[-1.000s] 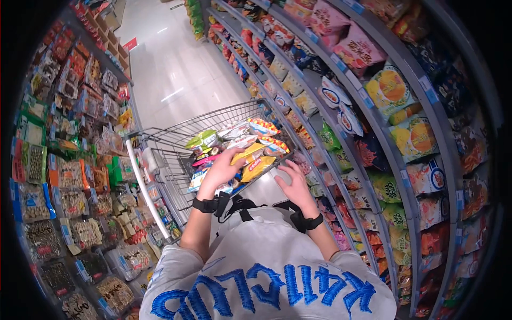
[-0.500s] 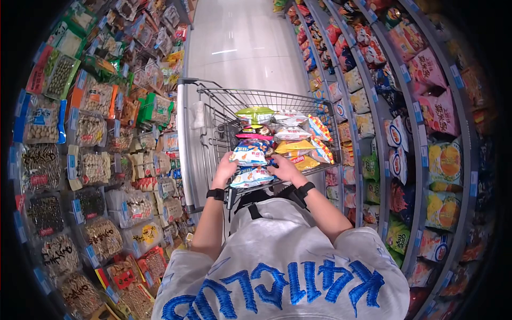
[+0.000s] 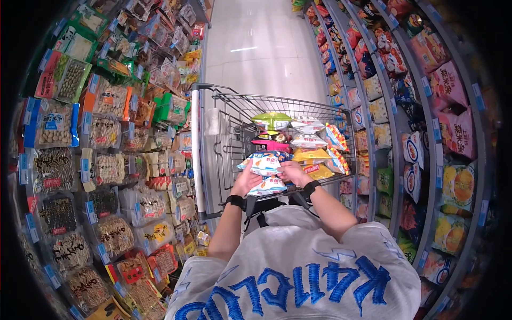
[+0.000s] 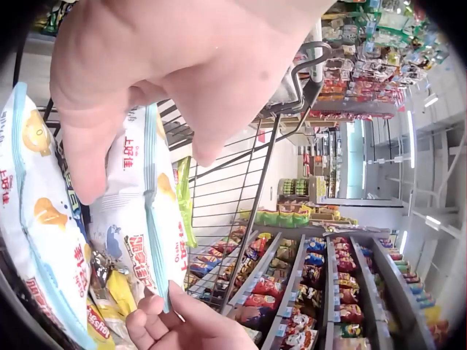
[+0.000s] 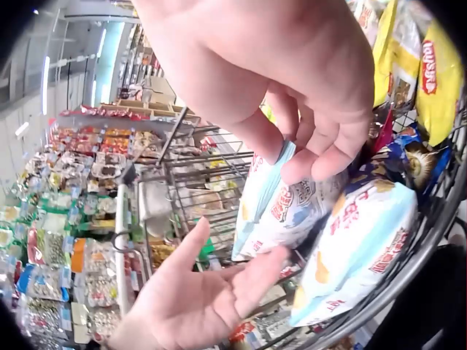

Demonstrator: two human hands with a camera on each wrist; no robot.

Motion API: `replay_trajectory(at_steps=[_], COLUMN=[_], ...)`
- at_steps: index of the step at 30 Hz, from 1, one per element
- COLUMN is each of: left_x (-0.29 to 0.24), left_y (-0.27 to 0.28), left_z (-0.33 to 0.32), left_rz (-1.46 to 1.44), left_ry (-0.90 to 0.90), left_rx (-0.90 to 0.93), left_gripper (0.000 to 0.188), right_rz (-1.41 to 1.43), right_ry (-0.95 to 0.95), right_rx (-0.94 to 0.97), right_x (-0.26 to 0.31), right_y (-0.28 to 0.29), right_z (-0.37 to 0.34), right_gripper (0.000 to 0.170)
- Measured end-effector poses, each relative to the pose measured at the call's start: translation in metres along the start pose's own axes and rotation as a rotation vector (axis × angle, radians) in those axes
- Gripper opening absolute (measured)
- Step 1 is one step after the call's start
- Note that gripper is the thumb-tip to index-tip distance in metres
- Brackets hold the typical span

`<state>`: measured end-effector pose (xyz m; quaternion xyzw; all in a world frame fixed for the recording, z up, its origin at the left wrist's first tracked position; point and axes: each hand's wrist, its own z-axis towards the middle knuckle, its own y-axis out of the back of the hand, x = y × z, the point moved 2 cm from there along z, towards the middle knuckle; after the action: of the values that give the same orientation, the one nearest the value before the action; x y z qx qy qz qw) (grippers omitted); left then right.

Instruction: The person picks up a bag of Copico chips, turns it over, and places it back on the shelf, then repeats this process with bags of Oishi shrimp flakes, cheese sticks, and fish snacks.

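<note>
My right hand [image 3: 292,174] pinches one end of a white and light-blue snack bag [image 3: 265,163] between thumb and fingers. My left hand [image 3: 244,181] is at the bag's other end, its palm turned up and thumb apart in the right wrist view [image 5: 197,302], its fingers reaching to the bag's edge. A second white and light-blue snack bag [image 3: 268,185] lies in the shopping cart [image 3: 224,114] at the near side. Farther in are a pink and black bag [image 3: 270,142], a green bag [image 3: 271,120], and yellow bags [image 3: 320,172] on the right.
The white cart handle [image 3: 197,138] runs along the left. Racks of packaged dried goods [image 3: 109,170] line the left side, and shelves of snack bags [image 3: 410,144] line the right. Pale aisle floor [image 3: 261,58] stretches ahead.
My hands have moved from above the yellow bags to the white and light-blue bag, and my right hand now pinches its end. The cart sits farther right in the head view.
</note>
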<state>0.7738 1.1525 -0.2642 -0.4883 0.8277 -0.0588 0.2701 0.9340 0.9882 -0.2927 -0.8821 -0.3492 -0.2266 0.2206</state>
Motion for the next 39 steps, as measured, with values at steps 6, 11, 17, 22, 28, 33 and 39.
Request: replay_trajectory(at_steps=[6,11,17,22,28,33,39], left_x=[-0.02,-0.059,-0.08,-0.058,-0.012,0.048,0.134], left_y=[-0.042,-0.095,-0.14,-0.2,-0.274,-0.337,-0.406], left_z=[-0.005,-0.038,-0.074,-0.115,-0.143,-0.165,-0.227], left_rz=[0.127,0.119,0.161,0.345,0.561,0.758,0.706], left_ry=[-0.009,-0.398,-0.495,-0.336,-0.252,-0.132,-0.107], left_rx=[-0.058,0.097,0.596,0.833,0.953,1.02,1.269], left_gripper=[0.078,0.067,0.067,0.066,0.063,0.059,0.068], right_rz=[-0.021,-0.208,-0.115,0.224,0.594,0.719,0.888], right_ry=[0.245,0.527,0.761,0.706,0.788,0.765,0.967], right_rx=[0.119,-0.063,-0.626,-0.163,-0.294,-0.44,-0.775], right_x=[0.045,0.053,0.08,0.04,-0.043,-0.09,-0.152], right_y=[-0.01,0.022,0.099,0.118,0.121,0.122,0.133], right_z=[-0.088,-0.133,-0.235,-0.293,-0.352,-0.431,-0.529], right_gripper=[0.024,0.036,0.077,0.068,0.047,0.051,0.047])
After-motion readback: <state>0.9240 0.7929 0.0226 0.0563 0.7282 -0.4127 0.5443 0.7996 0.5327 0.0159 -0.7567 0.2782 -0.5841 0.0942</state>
